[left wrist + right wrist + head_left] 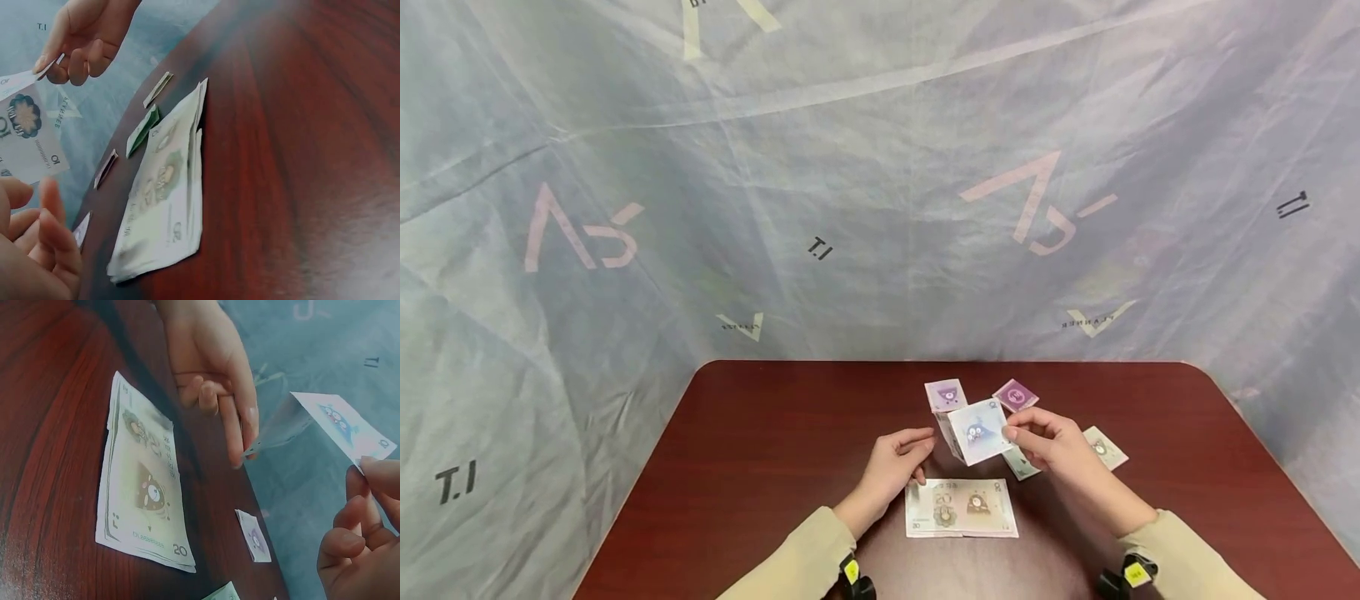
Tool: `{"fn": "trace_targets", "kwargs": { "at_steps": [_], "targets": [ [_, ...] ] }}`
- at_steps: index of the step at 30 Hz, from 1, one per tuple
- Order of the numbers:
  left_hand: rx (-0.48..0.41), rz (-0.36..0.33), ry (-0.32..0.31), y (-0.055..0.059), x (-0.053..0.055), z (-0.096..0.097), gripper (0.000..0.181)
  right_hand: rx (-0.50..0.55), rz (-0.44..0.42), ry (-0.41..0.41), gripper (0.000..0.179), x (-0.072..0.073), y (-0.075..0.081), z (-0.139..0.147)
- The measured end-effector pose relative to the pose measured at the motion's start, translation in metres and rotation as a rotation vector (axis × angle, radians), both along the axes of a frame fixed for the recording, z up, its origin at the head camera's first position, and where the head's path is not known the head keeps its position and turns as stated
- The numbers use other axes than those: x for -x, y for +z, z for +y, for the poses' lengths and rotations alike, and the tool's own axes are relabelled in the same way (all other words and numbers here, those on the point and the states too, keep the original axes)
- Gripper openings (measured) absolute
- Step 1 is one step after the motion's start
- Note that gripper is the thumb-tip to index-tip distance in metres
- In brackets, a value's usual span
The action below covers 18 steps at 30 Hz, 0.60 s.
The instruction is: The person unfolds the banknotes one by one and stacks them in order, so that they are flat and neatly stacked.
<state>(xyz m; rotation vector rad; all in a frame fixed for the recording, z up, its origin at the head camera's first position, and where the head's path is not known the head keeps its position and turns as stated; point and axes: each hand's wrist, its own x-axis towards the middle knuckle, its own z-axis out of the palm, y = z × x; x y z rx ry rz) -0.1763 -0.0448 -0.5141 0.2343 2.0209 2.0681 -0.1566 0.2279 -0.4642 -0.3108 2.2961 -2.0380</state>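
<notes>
A creased play banknote [977, 432] with a blue cartoon figure is held up over the table, bent into two panels. My right hand [1060, 446] pinches its right edge between thumb and forefinger. My left hand [895, 467] has thumb and forefinger at the note's other end, pinching its edge in the right wrist view [212, 369]. On its outer panel, the left wrist view shows a 10 and a dark rosette. Below the hands lies a flat stack of play 20 banknotes [962, 508], its edges slightly fanned.
Folded notes lie behind the stack: a pale purple one [945, 394], a dark purple one [1016, 395], a green one [1021, 463] and a pale one [1105, 448] by the right hand. The reddish-brown table [760, 450] meets a hanging grey cloth [865, 167].
</notes>
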Motion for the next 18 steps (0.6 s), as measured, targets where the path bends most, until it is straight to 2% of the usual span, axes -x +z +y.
{"fn": "trace_targets", "kwargs": {
  "at_steps": [7, 13, 18],
  "targets": [
    [0.014, -0.042, -0.048, 0.008, 0.004, 0.010, 0.035, 0.025, -0.055, 0.016, 0.005, 0.001, 0.001, 0.002],
    [0.033, -0.037, -0.004, 0.011, 0.001, 0.006, 0.029, 0.076, -0.082, -0.030, 0.003, 0.001, -0.002, 0.002],
    [0.050, -0.021, 0.040, 0.010, 0.002, 0.002, 0.021, 0.046, -0.108, -0.121, 0.006, 0.000, -0.007, 0.004]
  ]
}}
